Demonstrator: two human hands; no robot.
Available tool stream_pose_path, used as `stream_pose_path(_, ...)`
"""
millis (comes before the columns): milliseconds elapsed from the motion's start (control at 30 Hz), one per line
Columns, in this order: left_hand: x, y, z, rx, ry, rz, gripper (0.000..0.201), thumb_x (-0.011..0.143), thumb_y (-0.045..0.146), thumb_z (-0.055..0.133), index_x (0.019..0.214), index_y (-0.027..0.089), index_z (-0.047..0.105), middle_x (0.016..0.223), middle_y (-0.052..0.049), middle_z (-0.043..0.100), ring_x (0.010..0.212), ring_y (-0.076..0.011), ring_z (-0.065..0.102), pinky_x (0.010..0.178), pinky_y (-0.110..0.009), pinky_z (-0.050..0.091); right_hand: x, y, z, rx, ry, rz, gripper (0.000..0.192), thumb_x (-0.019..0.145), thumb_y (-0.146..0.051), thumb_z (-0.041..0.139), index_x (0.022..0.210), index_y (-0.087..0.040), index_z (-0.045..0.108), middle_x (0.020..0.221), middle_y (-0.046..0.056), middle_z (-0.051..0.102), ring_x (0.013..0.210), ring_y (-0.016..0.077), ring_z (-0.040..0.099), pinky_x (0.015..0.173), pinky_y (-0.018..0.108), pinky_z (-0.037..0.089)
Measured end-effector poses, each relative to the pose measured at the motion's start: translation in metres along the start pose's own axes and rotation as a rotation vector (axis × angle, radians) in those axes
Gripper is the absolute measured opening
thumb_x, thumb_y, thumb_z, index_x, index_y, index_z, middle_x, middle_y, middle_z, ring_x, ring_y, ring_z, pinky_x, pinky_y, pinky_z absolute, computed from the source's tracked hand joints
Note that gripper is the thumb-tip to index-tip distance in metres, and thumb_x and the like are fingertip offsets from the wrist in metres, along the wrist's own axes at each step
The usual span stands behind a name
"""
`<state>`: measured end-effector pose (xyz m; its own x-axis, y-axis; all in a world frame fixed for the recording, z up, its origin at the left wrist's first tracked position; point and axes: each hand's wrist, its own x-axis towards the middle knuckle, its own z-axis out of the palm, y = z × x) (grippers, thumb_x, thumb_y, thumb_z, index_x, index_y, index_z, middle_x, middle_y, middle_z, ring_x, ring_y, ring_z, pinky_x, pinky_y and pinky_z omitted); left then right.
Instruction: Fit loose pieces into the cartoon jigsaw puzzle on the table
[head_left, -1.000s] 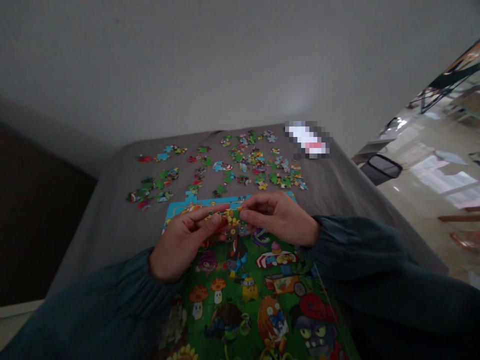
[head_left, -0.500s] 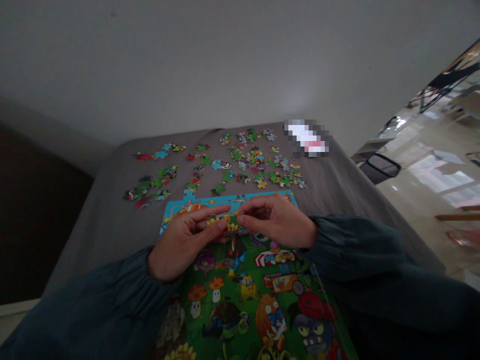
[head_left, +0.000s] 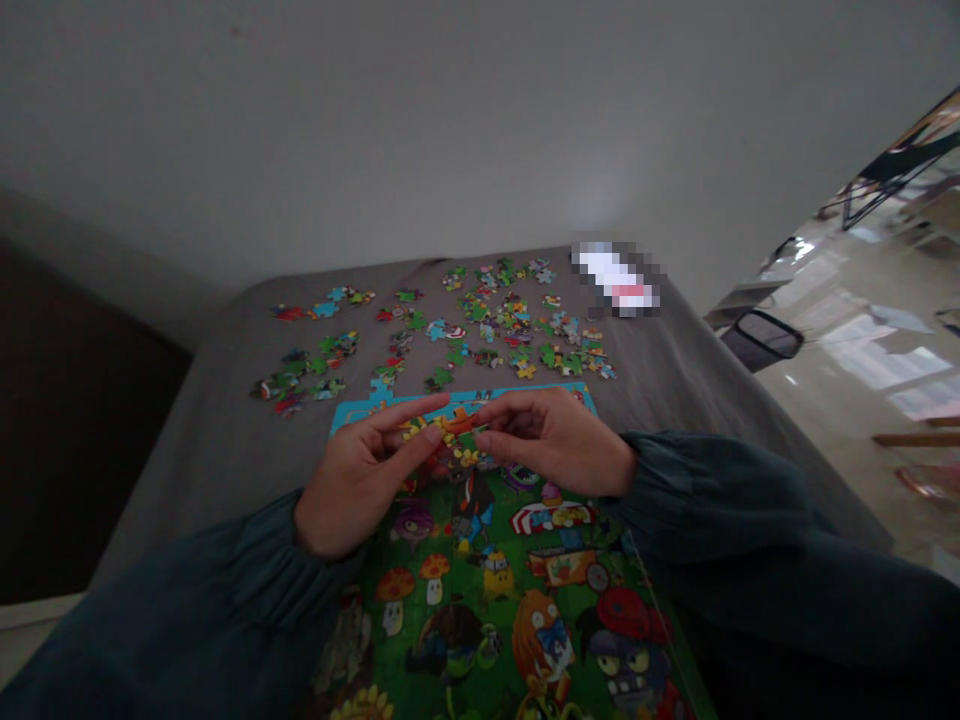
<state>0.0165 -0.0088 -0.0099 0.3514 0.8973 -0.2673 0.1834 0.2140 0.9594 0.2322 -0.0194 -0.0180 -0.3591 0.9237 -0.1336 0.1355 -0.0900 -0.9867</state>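
My left hand pinches a few yellow, orange and green jigsaw puzzle pieces between thumb and fingers. My right hand is closed on the right end of the same pieces. Both hands hover over the upper part of a puzzle picture board with cartoon plants and zombies on green. The board's blue top border shows behind my fingers. One blue piece lies against that border. Whether the held pieces are fully joined, I cannot tell.
Loose puzzle pieces are scattered over the grey cloth-covered table beyond the board. More pieces lie in a group on the left. A blurred-out white object lies at the back right, near the wall.
The pieces between my hands have tilted, so more orange shows on their face. My left thumb and fingers have shifted slightly left. The loose pieces have not been moved.
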Motion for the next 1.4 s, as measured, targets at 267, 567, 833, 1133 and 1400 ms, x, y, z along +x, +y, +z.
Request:
stream_pose_path(267,0.001,-0.005,0.0,-0.077,0.024,0.018,0.053,0.077,0.054,0.078,0.117,0.019,0.071,0.084,-0.005,0.08,0.068,-0.0151,0.072,0.062,-0.019,0.057,0.0,0.0,0.001,0.011,-0.028,-0.006,0.018,0.082,-0.03,0.071,0.092,-0.016,0.068,0.071,-0.002,0.063,0.061,0.0077,0.057,0.058,0.023,0.048)
stream_pose_path(567,0.0,0.0,0.002,-0.003,0.1,-0.017,0.06,0.066,0.062,0.081,0.102,0.014,0.074,0.064,-0.005,0.074,0.059,-0.0186,0.069,0.055,-0.024,0.056,-0.001,0.0,0.0,0.044,-0.056,0.005,0.02,0.081,-0.027,0.073,0.097,-0.016,0.068,0.075,-0.002,0.065,0.064,0.0082,0.06,0.062,0.024,0.051)
stream_pose_path(833,0.004,-0.007,-0.001,-0.085,0.132,-0.042,0.049,0.069,0.055,0.082,0.098,0.017,0.072,0.075,-0.004,0.076,0.059,-0.0139,0.066,0.056,-0.022,0.054,0.002,-0.007,-0.017,0.027,0.018,-0.062,0.018,0.083,-0.024,0.071,0.099,-0.016,0.067,0.076,-0.001,0.068,0.066,0.0088,0.064,0.063,0.023,0.055)
stream_pose_path(1133,0.004,-0.003,-0.001,0.057,0.014,-0.016,0.05,0.069,0.056,0.08,0.099,0.016,0.076,0.074,-0.005,0.075,0.06,-0.0141,0.065,0.056,-0.021,0.053,0.001,-0.005,-0.01,0.08,0.018,-0.048,0.018,0.084,-0.023,0.07,0.1,-0.016,0.067,0.074,-0.001,0.067,0.065,0.0095,0.066,0.063,0.024,0.055)
stream_pose_path(1400,0.002,0.004,0.003,0.134,-0.027,-0.059,0.049,0.063,0.058,0.08,0.093,0.019,0.079,0.074,-0.006,0.078,0.058,-0.0183,0.067,0.053,-0.025,0.053,0.001,-0.006,-0.01,0.084,0.034,-0.019,0.018,0.083,-0.027,0.072,0.097,-0.016,0.068,0.072,-0.002,0.068,0.061,0.0095,0.067,0.058,0.023,0.054)
